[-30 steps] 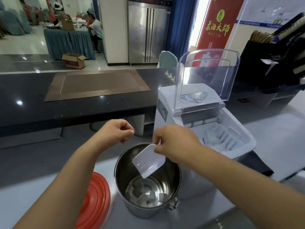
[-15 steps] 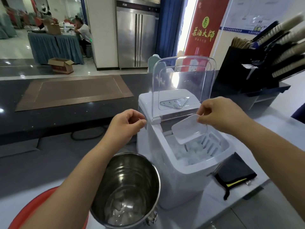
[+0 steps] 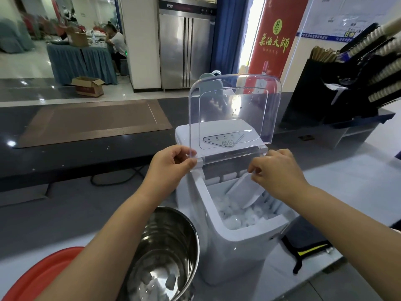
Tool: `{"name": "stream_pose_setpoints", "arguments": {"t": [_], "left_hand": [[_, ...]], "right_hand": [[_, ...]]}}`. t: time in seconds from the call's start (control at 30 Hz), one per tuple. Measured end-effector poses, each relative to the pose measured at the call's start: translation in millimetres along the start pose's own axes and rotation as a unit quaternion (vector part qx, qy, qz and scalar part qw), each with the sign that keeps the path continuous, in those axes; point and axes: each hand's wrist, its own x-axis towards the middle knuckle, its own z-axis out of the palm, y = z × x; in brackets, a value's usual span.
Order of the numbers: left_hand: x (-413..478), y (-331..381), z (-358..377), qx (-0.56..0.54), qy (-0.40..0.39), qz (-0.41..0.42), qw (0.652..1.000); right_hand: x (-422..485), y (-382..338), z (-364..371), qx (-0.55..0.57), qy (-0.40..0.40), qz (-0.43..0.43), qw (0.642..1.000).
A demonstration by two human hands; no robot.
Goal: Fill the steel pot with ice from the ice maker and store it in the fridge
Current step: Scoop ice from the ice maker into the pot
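Looking down through the head camera, I note the white ice maker [image 3: 234,253] standing on the pale worktop [image 3: 358,187], its clear lid [image 3: 235,109] raised upright. My left hand [image 3: 171,168] is loosely curled at the lid's lower left corner, thumb and fingertips close to the clear edge; I cannot tell whether they actually pinch it. My right hand [image 3: 275,172] is closed on the upper end of a white plastic scoop [image 3: 243,192], which is tilted with its lower end down among the ice cubes [image 3: 238,216] in the machine's open bin. The steel pot [image 3: 171,253] stands on the worktop just left of the ice maker, near the bottom of the frame, with a few pieces of ice lying in its bottom. A red round lid [image 3: 43,272] lies to the left of the pot, partly hidden by my left forearm. A black cloth with a yellow stripe [image 3: 306,244] lies at the right of the machine's base. Beyond a dark counter [image 3: 86,153], a tall stainless fridge [image 3: 186,46] stands against the far wall, doors shut.
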Motion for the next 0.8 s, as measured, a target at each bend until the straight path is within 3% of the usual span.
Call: {"name": "stream_pose_setpoints", "arguments": {"t": [0.43, 0.8], "left_hand": [[0.7, -1.4, 6.6, -0.049, 0.002, -0.031, 0.998], [-1.0, -2.1, 7.8, -0.059, 0.002, -0.036, 0.998]], "right_hand": [[7.8, -4.0, 12.7, 0.093, -0.090, -0.038, 0.991], [4.8, -12.3, 20.7, 0.082, -0.115, -0.076, 0.987]]}}
